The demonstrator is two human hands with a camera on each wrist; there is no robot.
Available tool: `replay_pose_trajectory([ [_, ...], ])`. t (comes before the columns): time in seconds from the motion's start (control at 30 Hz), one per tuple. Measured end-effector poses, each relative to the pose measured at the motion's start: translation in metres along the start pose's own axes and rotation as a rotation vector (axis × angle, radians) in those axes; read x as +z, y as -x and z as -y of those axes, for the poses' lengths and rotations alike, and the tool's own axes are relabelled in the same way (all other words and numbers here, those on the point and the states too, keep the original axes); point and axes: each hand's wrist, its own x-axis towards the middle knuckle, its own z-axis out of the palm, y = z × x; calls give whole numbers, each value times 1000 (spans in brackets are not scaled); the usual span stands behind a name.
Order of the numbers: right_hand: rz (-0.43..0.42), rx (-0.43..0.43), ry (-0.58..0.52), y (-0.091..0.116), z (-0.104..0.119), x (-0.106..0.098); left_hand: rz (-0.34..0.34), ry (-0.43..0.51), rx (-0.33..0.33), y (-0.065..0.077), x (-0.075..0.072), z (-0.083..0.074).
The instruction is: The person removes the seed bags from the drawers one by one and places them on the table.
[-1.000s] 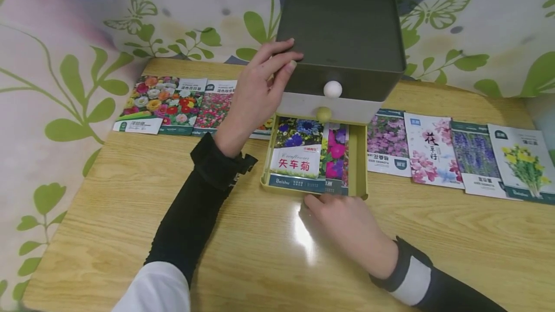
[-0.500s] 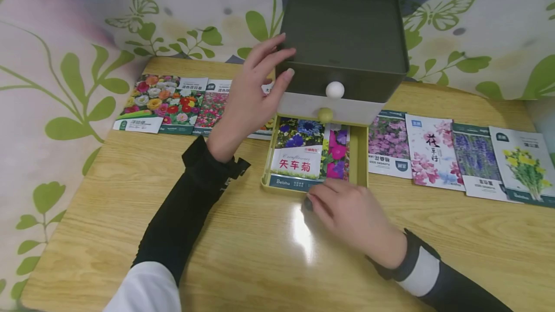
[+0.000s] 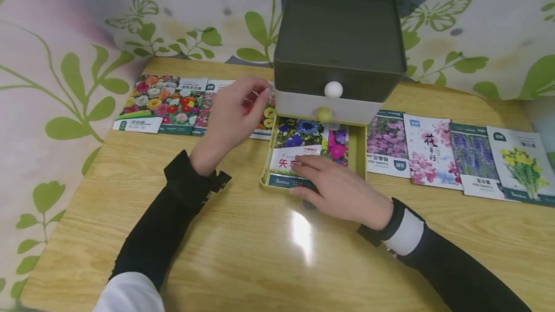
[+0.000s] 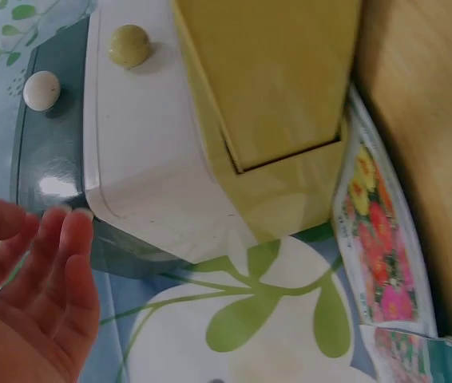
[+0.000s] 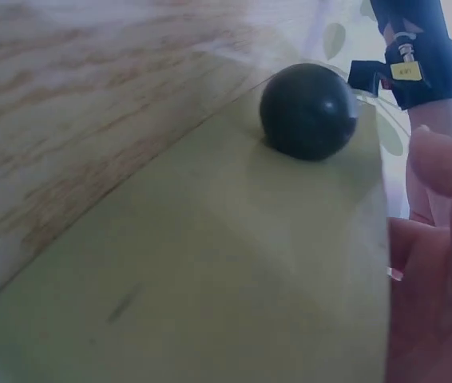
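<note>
A desktop drawer box has its bottom yellow-green drawer pulled out. Inside lie a blue cornflower seed packet and, partly under it, a pink-and-purple flower seed packet. My right hand reaches over the drawer's front edge, fingers extended above the cornflower packet and thumb near the rim. Below the thumb is the drawer's dark round knob, clear of the hand in the right wrist view. My left hand hovers left of the box with loosely bent fingers and nothing in them.
To the left lies a row of overlapping seed packets, partly behind my left hand. Several more packets line the table on the right. A white knob and a yellow-green knob mark the upper drawers.
My left hand has left the box's top left corner and moved down and leftward. My right hand has come off the drawer's front; its fingers have straightened over the packets.
</note>
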Motion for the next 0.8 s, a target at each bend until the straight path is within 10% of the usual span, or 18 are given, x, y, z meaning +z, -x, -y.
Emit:
replay_pose_trajectory([
  [0.4, 103, 94, 12, 5, -2, 3, 397, -18, 5, 11, 7, -6],
  [0.8, 5, 107, 12, 11, -9, -3, 747, -326, 58, 12, 36, -27],
])
